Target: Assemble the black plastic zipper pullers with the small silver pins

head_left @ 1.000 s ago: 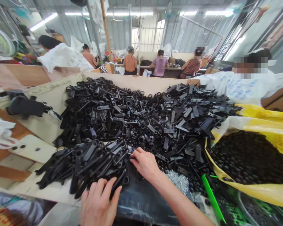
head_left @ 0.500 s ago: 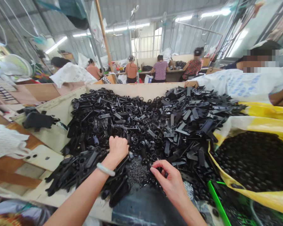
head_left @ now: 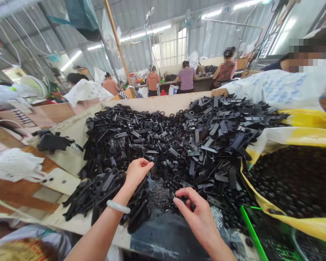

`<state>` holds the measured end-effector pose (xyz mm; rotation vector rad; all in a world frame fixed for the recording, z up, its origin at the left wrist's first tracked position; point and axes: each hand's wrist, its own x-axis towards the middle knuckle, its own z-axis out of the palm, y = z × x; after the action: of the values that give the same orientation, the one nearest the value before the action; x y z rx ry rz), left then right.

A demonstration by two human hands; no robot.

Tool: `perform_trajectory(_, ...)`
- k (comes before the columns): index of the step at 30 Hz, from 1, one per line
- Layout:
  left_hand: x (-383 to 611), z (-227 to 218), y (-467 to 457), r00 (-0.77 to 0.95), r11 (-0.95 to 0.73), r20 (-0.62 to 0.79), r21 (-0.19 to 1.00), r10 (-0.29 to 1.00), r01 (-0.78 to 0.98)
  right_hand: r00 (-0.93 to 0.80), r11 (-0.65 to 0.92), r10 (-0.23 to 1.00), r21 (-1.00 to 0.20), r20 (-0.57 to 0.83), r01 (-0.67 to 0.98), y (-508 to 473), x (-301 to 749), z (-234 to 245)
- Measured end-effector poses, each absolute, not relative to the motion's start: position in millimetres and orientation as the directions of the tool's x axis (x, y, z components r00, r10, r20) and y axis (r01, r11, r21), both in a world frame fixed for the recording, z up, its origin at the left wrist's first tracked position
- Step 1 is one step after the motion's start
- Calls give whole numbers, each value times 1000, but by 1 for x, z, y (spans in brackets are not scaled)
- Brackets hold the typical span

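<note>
My left hand (head_left: 138, 174), with a pale bangle (head_left: 118, 207) on its wrist, is closed in a pinch over the near side of a pile of black plastic parts (head_left: 136, 134). What its fingertips hold, if anything, is hidden among the dark pieces. Lower and to the right, my right hand (head_left: 195, 207) has curled fingers, the thumb slightly apart from the index finger. Something small and dark seems to sit in those fingers, too unclear to name. Between the hands lies a heap of small metal screws (head_left: 159, 194). Long black parts (head_left: 105, 188) lie beside my left forearm.
At right are a yellow-white sack (head_left: 271, 141) of small dark round pieces and a green-edged container (head_left: 254, 232). A phone (head_left: 63, 181) and white gloves (head_left: 16, 165) lie left. A dark mat (head_left: 163, 235) is nearest me. Co-workers (head_left: 186, 77) sit beyond the wooden bin wall (head_left: 157, 101).
My left hand has turned from a fist-like pose to a pinch with the thumb and fingers pointing right. My right hand has barely moved. The camera view has shifted and tilted slightly.
</note>
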<state>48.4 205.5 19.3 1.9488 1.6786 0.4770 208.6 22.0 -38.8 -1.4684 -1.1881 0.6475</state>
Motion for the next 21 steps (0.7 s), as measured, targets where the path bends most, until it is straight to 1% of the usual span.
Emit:
perform_trajectory(2,54,23,193,202,-113,-29,747,979,655,374,103,902,-948,216,300,20,208,-33)
perform_trajectory(4,61,28,173,242,-110,-16,861,970,497,379,158,889,-948,258,276,17,210,-24)
perform_trajectory(7,69,36,127,327,-38,-66,952,943,304,368,228,874,-937,316,263,8,214,-6)
perform_trajectory(8,70,36,111,362,24,-110,972,926,234,357,238,875,-932,328,272,5,216,-1)
perform_trajectory(9,71,34,95,433,193,-213,977,876,91,352,249,872,-927,341,281,2,218,2)
perform_trajectory(10,71,30,82,486,339,-296,941,822,0,336,260,872,-918,356,299,0,219,3)
perform_trajectory(11,69,24,70,508,428,-350,903,787,-40,320,275,871,-909,374,314,-1,219,2)
perform_trajectory(12,67,18,61,517,476,-378,877,768,-67,284,294,875,-897,391,330,-1,219,-1)
perform_trajectory(14,60,6,47,540,531,-395,839,743,-117,206,333,883,-873,421,357,-2,214,-11)
perform_trajectory(16,50,-1,37,549,551,-406,826,730,-122,156,342,892,-860,424,378,-5,206,-21)
perform_trajectory(21,22,-5,24,555,522,-422,853,717,-26,108,221,951,-880,290,421,-20,192,-33)
